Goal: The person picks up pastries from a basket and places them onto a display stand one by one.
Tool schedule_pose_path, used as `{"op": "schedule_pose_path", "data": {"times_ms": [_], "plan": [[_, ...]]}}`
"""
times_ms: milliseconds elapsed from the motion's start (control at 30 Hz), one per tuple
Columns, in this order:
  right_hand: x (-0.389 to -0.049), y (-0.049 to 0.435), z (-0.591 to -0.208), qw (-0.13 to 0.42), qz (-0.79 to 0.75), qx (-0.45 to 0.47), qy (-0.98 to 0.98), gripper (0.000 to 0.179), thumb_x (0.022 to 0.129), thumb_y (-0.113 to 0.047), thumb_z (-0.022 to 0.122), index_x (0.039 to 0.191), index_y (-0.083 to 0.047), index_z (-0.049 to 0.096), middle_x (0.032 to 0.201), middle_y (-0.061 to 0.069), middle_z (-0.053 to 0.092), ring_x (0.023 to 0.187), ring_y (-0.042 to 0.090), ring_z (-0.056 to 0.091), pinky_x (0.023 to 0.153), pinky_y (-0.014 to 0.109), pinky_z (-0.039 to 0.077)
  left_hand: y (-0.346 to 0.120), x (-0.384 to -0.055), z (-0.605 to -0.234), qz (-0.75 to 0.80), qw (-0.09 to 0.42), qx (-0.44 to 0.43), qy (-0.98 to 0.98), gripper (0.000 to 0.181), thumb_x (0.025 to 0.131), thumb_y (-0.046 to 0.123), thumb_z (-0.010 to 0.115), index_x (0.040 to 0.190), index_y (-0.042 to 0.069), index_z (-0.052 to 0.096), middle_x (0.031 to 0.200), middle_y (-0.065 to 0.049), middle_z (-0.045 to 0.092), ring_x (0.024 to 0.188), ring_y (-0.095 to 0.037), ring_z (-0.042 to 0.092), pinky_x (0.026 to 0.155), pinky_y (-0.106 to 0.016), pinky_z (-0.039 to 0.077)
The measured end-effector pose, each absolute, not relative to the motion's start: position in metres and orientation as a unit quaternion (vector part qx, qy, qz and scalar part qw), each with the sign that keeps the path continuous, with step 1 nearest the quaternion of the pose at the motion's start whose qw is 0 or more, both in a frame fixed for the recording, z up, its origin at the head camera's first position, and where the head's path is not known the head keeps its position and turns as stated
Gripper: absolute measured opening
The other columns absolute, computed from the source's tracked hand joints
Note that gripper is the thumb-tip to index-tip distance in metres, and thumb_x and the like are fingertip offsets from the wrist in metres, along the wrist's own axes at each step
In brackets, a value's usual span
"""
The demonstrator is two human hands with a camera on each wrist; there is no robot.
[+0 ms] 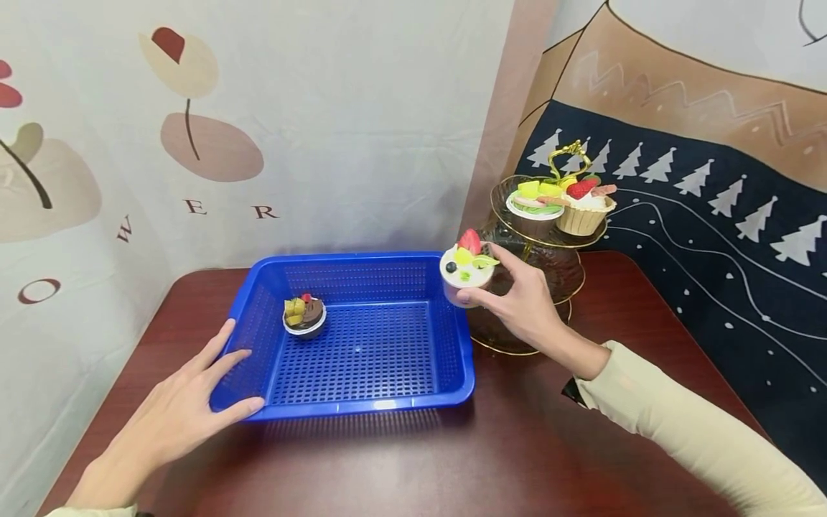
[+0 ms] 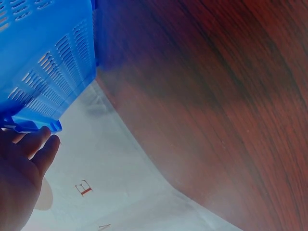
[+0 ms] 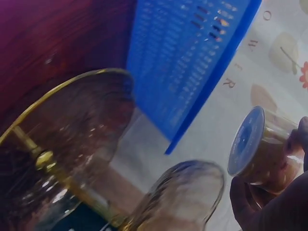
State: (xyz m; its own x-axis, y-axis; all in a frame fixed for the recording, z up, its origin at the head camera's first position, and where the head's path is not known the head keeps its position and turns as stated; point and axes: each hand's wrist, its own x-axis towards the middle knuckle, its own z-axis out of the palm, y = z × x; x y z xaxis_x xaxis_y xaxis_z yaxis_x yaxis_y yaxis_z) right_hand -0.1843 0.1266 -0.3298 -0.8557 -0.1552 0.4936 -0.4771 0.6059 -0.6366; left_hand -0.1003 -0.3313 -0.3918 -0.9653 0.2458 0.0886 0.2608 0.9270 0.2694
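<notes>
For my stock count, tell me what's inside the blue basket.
Inside the blue basket, one brown-topped cupcake sits toward the left in the head view; what lies beneath it is hidden. The dessert cup in the right hand covers part of the basket's right rim.

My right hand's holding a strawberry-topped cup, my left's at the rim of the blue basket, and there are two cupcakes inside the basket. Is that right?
Not quite: the head view shows just one cupcake inside the blue basket, not two. Your right hand does hold a strawberry-topped cup, and your left hand is at the basket's rim.
</notes>
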Motion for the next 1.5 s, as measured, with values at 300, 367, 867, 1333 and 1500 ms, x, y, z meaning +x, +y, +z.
{"op": "schedule_pose_path", "data": {"times_ms": [300, 367, 867, 1333, 1500], "plan": [[-0.185, 0.158, -0.336, 0.212, 0.384, 0.138, -0.888, 0.072, 0.077, -0.026, 0.088, 0.137, -0.002, 0.057, 0.128, 0.019, 0.064, 0.117, 0.033, 0.058, 0.096, 0.050, 0.046, -0.332, -0.099, -0.392, -0.132, 0.042, -0.139, -0.981, 0.078, 0.085, 0.064, 0.067, 0.137, 0.007, 0.057, 0.167, -0.006, 0.010, 0.127, -0.049, 0.047, 0.081, -0.067, 0.047], [-0.184, 0.164, -0.337, 0.207, 0.383, 0.131, -0.891, 0.072, 0.077, -0.027, 0.087, 0.138, -0.003, 0.057, 0.127, 0.019, 0.065, 0.116, 0.033, 0.058, 0.094, 0.050, 0.046, -0.332, -0.100, -0.392, -0.131, 0.045, -0.142, -0.980, 0.077, 0.085, 0.063, 0.067, 0.137, 0.007, 0.058, 0.167, -0.006, 0.011, 0.127, -0.048, 0.047, 0.081, -0.067, 0.047], [-0.184, 0.195, -0.340, 0.196, 0.363, 0.103, -0.905, 0.069, 0.079, -0.027, 0.087, 0.135, 0.000, 0.057, 0.124, 0.019, 0.064, 0.108, 0.030, 0.058, 0.084, 0.044, 0.044, -0.333, -0.100, -0.394, -0.137, 0.053, -0.147, -0.978, 0.076, 0.085, 0.061, 0.069, 0.136, 0.006, 0.058, 0.167, -0.005, 0.012, 0.127, -0.048, 0.048, 0.080, -0.066, 0.047], [-0.189, 0.226, -0.343, 0.226, 0.335, 0.084, -0.911, 0.069, 0.076, -0.030, 0.088, 0.134, -0.006, 0.056, 0.112, 0.017, 0.069, 0.093, 0.026, 0.066, 0.069, 0.016, 0.043, -0.333, -0.099, -0.392, -0.138, 0.039, -0.136, -0.980, 0.078, 0.085, 0.063, 0.067, 0.137, 0.006, 0.057, 0.168, -0.004, 0.008, 0.127, -0.049, 0.047, 0.081, -0.067, 0.046], [-0.192, 0.232, -0.347, 0.229, 0.336, 0.070, -0.911, 0.068, 0.080, -0.030, 0.084, 0.136, -0.006, 0.054, 0.112, 0.016, 0.068, 0.091, 0.028, 0.065, 0.069, 0.015, 0.044, -0.332, -0.100, -0.392, -0.136, 0.037, -0.138, -0.980, 0.078, 0.086, 0.063, 0.066, 0.137, 0.006, 0.057, 0.167, -0.006, 0.009, 0.126, -0.049, 0.048, 0.079, -0.067, 0.047]]}}
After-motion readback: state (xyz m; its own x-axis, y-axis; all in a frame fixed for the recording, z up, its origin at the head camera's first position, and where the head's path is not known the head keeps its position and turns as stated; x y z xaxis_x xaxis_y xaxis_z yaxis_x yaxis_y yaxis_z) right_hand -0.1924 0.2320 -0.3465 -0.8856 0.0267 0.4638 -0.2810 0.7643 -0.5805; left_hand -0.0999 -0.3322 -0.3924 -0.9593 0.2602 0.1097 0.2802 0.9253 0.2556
